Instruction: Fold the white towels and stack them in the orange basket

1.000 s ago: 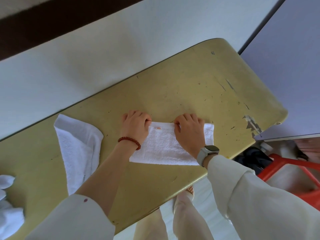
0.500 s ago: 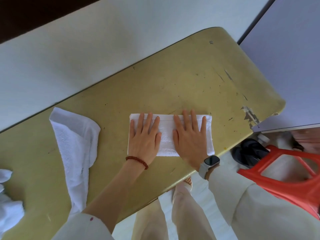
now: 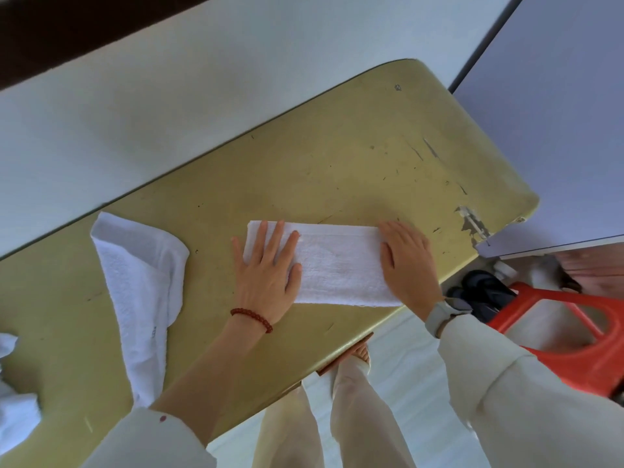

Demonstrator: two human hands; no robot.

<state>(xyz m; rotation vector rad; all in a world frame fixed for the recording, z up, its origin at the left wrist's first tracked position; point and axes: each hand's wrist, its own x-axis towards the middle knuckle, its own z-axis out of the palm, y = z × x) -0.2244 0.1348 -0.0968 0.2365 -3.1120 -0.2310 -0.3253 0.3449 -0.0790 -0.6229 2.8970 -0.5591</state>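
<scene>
Frame centre: left hand (image 3: 266, 278) and right hand (image 3: 407, 261), fingers straight, pressing ends of folded towel (image 3: 337, 265) on table (image 3: 337, 170).

Plain indoor room: worn yellow table (image 3: 354, 170), pale wall (image 3: 202, 79), tiled floor (image 3: 405, 383).

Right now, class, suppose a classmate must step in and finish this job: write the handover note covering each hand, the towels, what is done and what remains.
Left hand: flat, fingers straight, pressing the left end of the folded white terry towel.
Right hand: resting on its right end.
The towel lies as a narrow strip near the front edge of the scratched olive-yellow table.
Left: fold it shorter and place it in the orange plastic basket at the right; then fold the loose white towel at the left and the crumpled white cloth at the frame edge.
</scene>
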